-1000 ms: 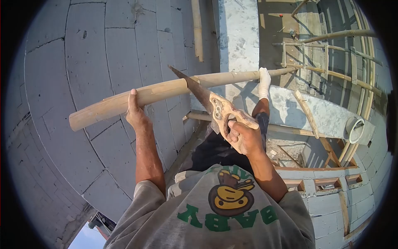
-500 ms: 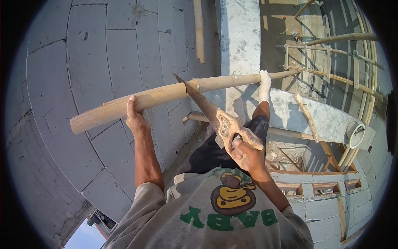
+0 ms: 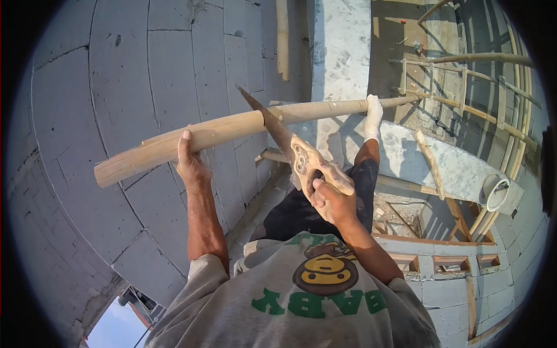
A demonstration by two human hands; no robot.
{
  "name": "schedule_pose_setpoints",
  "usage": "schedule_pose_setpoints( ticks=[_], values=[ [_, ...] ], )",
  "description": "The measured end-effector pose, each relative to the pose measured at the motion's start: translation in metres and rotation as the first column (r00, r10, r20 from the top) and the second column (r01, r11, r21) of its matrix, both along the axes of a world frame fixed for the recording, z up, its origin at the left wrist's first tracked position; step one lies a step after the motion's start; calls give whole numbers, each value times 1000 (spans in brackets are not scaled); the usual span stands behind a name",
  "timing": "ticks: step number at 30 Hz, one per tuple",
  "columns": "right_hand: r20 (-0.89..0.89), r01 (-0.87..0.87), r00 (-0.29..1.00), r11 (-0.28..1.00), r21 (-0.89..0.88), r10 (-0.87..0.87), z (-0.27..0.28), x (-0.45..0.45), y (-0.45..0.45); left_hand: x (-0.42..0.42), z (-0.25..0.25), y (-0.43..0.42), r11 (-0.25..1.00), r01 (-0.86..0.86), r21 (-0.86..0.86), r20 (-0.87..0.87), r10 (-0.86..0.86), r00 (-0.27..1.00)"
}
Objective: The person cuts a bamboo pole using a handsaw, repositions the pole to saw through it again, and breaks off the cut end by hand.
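A long, slightly bent wooden pole (image 3: pixel 232 129) runs across the view, its thick cut end at the left. My left hand (image 3: pixel 191 162) is wrapped round it from below near that end, thumb on top. In my right hand (image 3: pixel 333 200) is the wooden handle of a hand saw (image 3: pixel 278 130). The saw's blade crosses the pole near its middle, with the tip sticking out beyond the far side. A foot in a white covering (image 3: pixel 373 119) rests against the pole farther right.
Grey block wall (image 3: pixel 122 81) fills the left. A pale ledge (image 3: pixel 342 52) stands ahead, and another (image 3: pixel 418 153) holds a wood strip (image 3: pixel 429 165) and a white round bucket (image 3: pixel 496 191). Pole scaffolding (image 3: pixel 487 107) lies at upper right, wooden frames (image 3: pixel 452 265) at lower right.
My right hand has pushed the saw forward and up to the left since the middle frame, after an earlier pull back. My left hand keeps its hold on the pole.
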State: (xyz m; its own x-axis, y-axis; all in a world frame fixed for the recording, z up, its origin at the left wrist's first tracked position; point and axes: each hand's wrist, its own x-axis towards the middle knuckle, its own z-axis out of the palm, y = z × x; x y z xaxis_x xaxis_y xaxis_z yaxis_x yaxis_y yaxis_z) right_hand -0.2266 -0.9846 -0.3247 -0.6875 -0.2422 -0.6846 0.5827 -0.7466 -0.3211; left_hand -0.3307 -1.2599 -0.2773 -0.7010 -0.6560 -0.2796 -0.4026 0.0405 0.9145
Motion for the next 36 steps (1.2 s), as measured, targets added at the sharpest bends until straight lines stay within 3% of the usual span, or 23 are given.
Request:
schedule_pose_setpoints(
  ticks=[1, 3, 6, 7, 10, 15, 19, 20, 21, 24, 25, 26, 27, 29, 31, 33, 35, 36],
  values=[
    [-49, -22, 999, 999, 30, 24, -28, -31, -22, -4, -2, 5, 1000, 2, 4, -9, -2, 1000],
    [40, -13, 999, 984, -177, 20, -57, -55, -27, -4, -3, 4, 1000, -28, 6, -42, 29, 999],
    [13, -49, 999, 998, 50, 48, -14, -13, -11, -6, -10, 1, 1000, -24, 11, -35, 24, 999],
    [22, 38, 999, 997, 62, -40, 18, 5, 11, -6, -9, -4, 1000, -26, -3, -38, 26, 999],
    [13, -69, 998, 991, 115, 68, 40, 35, 68, 2, -5, -2, 998, 47, 39, -44, -45, 998],
    [34, -55, 998, 994, -90, 58, -49, -58, -25, -3, -6, 0, 1000, 3, -6, -71, -4, 997],
    [10, 12, 1000, 999, -51, -11, -6, -24, -15, -1, -7, 2, 999, 40, 36, -41, -39, 998],
    [-3, -48, 999, 996, 77, 48, 19, -7, 7, -5, -3, -3, 997, 62, 35, -45, -61, 997],
    [32, 21, 999, 998, -55, -19, 23, 20, 31, 2, 4, -8, 997, 70, 24, -16, -69, 997],
    [-26, -55, 998, 997, 55, 56, 33, 25, 56, 0, -5, -5, 996, 90, 17, -21, -89, 996],
    [-23, 12, 1000, 999, 38, -12, 21, 10, 33, 1, -5, -9, 997, 77, 16, -32, -76, 997],
    [-24, -44, 999, 996, 77, 46, -6, -14, 4, 2, -6, -12, 997, 74, 16, -38, -74, 997],
    [-9, -8, 1000, 1000, 5, 8, -30, -46, -28, 1, -8, -11, 997, 78, 25, -47, -77, 996],
    [21, -12, 1000, 999, -40, 13, -44, -65, -38, -5, -8, -8, 997, 67, 28, -74, -65, 995],
    [7, 31, 1000, 999, -33, -31, -33, -36, -29, 4, -10, -1, 995, 79, 55, -43, -77, 996],
    [22, 37, 999, 999, 4, -37, 18, -7, 0, -1, -4, -10, 993, 113, 36, -55, -111, 992],
    [166, 69, 985, 989, -128, -47, 27, 45, 58, 0, -5, -17, 990, 122, 76, -44, -119, 992],
    [95, 2, 995, 1000, -14, 0, 37, 38, 64, 4, -10, -15, 989, 111, 100, -47, -107, 993]
  ],
)
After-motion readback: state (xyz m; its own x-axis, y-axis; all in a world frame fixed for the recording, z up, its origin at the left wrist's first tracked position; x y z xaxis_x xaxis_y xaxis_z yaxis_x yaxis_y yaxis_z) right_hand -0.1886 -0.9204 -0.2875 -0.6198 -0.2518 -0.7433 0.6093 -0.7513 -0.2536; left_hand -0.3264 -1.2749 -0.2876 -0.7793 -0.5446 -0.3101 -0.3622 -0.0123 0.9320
